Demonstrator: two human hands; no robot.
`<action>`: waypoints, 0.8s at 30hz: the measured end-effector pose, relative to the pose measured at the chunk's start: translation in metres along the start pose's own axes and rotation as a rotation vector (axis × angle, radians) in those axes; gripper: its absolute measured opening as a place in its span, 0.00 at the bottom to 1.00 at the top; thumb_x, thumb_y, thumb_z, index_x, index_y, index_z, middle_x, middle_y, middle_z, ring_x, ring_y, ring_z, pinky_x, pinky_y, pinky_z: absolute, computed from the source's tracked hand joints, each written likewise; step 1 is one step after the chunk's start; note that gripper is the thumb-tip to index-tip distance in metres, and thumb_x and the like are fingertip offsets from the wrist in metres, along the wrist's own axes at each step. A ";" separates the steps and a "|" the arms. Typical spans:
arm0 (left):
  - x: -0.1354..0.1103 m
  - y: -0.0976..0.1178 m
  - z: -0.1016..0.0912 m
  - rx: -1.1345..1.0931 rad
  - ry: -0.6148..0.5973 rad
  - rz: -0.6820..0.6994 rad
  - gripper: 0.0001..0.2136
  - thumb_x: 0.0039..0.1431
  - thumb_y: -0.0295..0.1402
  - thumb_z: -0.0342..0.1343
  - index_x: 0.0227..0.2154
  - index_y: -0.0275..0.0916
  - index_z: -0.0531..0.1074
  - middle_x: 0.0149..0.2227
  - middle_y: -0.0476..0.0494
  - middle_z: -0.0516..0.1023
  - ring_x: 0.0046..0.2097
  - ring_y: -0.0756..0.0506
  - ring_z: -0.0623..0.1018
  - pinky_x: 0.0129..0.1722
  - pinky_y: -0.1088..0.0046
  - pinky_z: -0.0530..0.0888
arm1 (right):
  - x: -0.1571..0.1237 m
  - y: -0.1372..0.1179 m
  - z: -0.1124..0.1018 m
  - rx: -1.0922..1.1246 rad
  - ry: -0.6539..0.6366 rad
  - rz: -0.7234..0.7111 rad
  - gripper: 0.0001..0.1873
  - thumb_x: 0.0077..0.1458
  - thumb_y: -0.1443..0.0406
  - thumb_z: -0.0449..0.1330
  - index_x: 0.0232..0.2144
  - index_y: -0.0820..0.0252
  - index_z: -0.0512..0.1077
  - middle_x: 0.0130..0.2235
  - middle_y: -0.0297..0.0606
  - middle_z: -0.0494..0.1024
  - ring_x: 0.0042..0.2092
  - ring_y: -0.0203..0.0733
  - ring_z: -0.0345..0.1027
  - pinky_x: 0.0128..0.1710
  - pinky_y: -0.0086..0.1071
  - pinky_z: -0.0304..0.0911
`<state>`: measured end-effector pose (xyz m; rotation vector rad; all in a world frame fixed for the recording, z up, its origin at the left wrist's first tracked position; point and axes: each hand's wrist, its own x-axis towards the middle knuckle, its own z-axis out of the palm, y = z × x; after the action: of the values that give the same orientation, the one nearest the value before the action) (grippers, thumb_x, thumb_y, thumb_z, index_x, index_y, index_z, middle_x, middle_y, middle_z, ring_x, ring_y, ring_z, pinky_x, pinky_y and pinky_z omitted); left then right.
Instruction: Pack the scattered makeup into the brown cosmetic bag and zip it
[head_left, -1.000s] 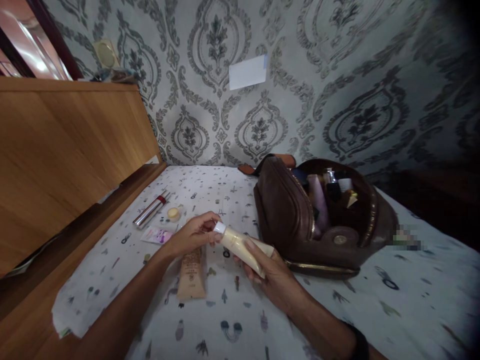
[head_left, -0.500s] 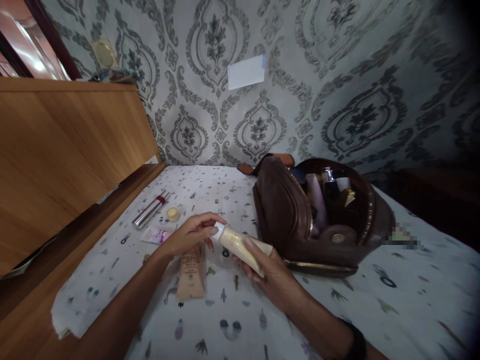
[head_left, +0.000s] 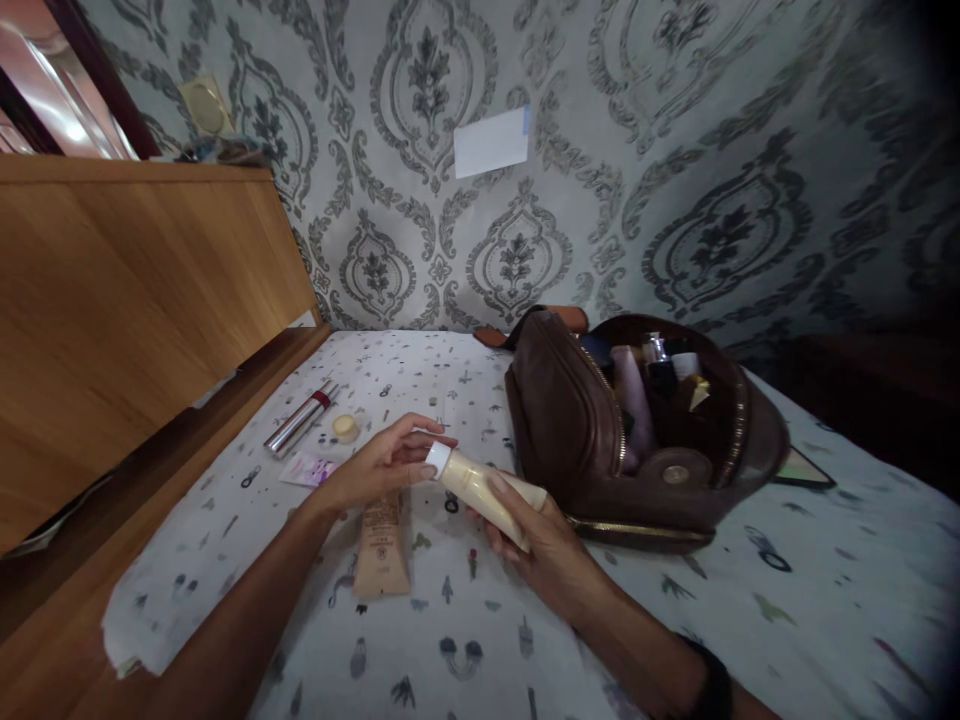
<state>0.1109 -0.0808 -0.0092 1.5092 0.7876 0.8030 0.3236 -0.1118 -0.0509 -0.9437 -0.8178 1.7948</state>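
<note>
My right hand (head_left: 541, 545) is wrapped around the body of a cream-coloured tube (head_left: 487, 489), held tilted above the patterned sheet (head_left: 480, 640). My left hand (head_left: 379, 468) pinches the tube's white cap (head_left: 437, 458) with its fingertips. Under my left wrist lies a tan tube (head_left: 382, 545) flat on the sheet. An open brown cosmetic bag (head_left: 577, 435) stands just right of the hands, packed with several bottles and tubes.
A silver and red lipstick-like stick (head_left: 302, 419), a small round yellow pot (head_left: 346, 428) and a pink sachet (head_left: 309, 469) lie at the left. A wooden headboard (head_left: 135, 300) borders the left side. Patterned wallpaper rises behind. A flat dark device (head_left: 802, 470) lies beyond the bag.
My left fingers have shifted slightly around the white cap while the right hand keeps the tube almost still. Nothing else on the sheet has moved.
</note>
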 end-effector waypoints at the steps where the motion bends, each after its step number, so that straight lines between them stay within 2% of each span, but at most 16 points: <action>1: 0.000 0.000 0.000 0.030 0.007 -0.021 0.19 0.57 0.39 0.64 0.49 0.40 0.67 0.50 0.37 0.75 0.51 0.42 0.75 0.46 0.67 0.72 | 0.000 -0.001 0.000 0.002 0.007 0.005 0.30 0.37 0.46 0.73 0.36 0.63 0.78 0.24 0.37 0.78 0.20 0.28 0.60 0.19 0.22 0.50; 3: 0.001 0.000 -0.001 0.103 0.024 -0.037 0.19 0.56 0.39 0.64 0.48 0.40 0.69 0.46 0.42 0.75 0.47 0.44 0.74 0.43 0.70 0.72 | -0.001 -0.002 0.001 0.008 0.021 0.015 0.30 0.36 0.46 0.73 0.35 0.62 0.78 0.24 0.36 0.77 0.20 0.29 0.60 0.19 0.22 0.51; 6: 0.001 0.000 -0.002 0.183 0.039 0.014 0.18 0.54 0.37 0.66 0.46 0.41 0.70 0.42 0.46 0.72 0.44 0.46 0.72 0.42 0.74 0.70 | -0.002 -0.003 0.002 0.009 0.023 0.019 0.30 0.36 0.46 0.73 0.34 0.62 0.77 0.23 0.36 0.77 0.20 0.29 0.59 0.19 0.23 0.50; 9: 0.000 0.000 -0.003 0.152 0.011 0.033 0.18 0.54 0.37 0.66 0.45 0.40 0.69 0.43 0.45 0.70 0.45 0.47 0.72 0.40 0.75 0.71 | -0.002 -0.002 0.002 0.005 0.009 0.001 0.29 0.36 0.46 0.73 0.33 0.63 0.77 0.23 0.36 0.77 0.20 0.29 0.59 0.19 0.23 0.49; 11: -0.001 -0.001 -0.003 0.090 -0.012 0.026 0.20 0.55 0.41 0.65 0.46 0.41 0.66 0.45 0.44 0.70 0.44 0.46 0.72 0.38 0.75 0.73 | -0.001 -0.002 0.002 0.007 0.002 -0.007 0.29 0.37 0.46 0.73 0.32 0.63 0.77 0.23 0.36 0.77 0.20 0.29 0.59 0.19 0.23 0.48; 14: 0.000 -0.004 -0.001 0.082 0.003 0.018 0.23 0.59 0.50 0.58 0.50 0.41 0.63 0.42 0.44 0.71 0.38 0.48 0.74 0.33 0.74 0.75 | -0.001 -0.001 0.001 0.010 0.002 0.004 0.29 0.36 0.46 0.73 0.33 0.62 0.77 0.24 0.36 0.77 0.20 0.29 0.59 0.19 0.23 0.49; 17: 0.002 -0.007 0.002 0.214 0.082 -0.014 0.22 0.63 0.54 0.49 0.48 0.40 0.65 0.34 0.48 0.71 0.32 0.49 0.73 0.28 0.76 0.72 | -0.001 -0.001 0.000 -0.002 -0.001 0.009 0.29 0.37 0.46 0.73 0.34 0.62 0.78 0.24 0.36 0.77 0.21 0.29 0.60 0.20 0.23 0.50; 19: 0.002 -0.006 0.003 0.292 0.117 -0.038 0.21 0.64 0.52 0.48 0.42 0.38 0.68 0.31 0.49 0.70 0.31 0.49 0.73 0.30 0.75 0.71 | -0.001 0.000 -0.001 -0.012 -0.010 0.004 0.28 0.38 0.46 0.72 0.33 0.62 0.78 0.24 0.36 0.77 0.21 0.29 0.60 0.20 0.23 0.51; 21: 0.002 -0.003 0.001 0.306 0.098 -0.036 0.18 0.63 0.49 0.53 0.40 0.37 0.71 0.33 0.47 0.72 0.36 0.47 0.73 0.35 0.73 0.71 | -0.001 0.000 -0.001 -0.015 -0.015 -0.004 0.28 0.39 0.46 0.72 0.32 0.62 0.78 0.24 0.36 0.77 0.21 0.29 0.60 0.20 0.23 0.51; 24: 0.000 0.002 -0.003 0.259 0.043 0.013 0.21 0.57 0.44 0.62 0.50 0.41 0.70 0.44 0.43 0.73 0.45 0.44 0.73 0.45 0.71 0.69 | 0.000 0.000 0.000 -0.001 0.001 -0.005 0.28 0.38 0.46 0.72 0.34 0.62 0.77 0.23 0.36 0.77 0.20 0.29 0.60 0.19 0.23 0.51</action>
<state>0.1088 -0.0796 -0.0073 1.7328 0.9422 0.7668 0.3238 -0.1121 -0.0506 -0.9419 -0.8200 1.7896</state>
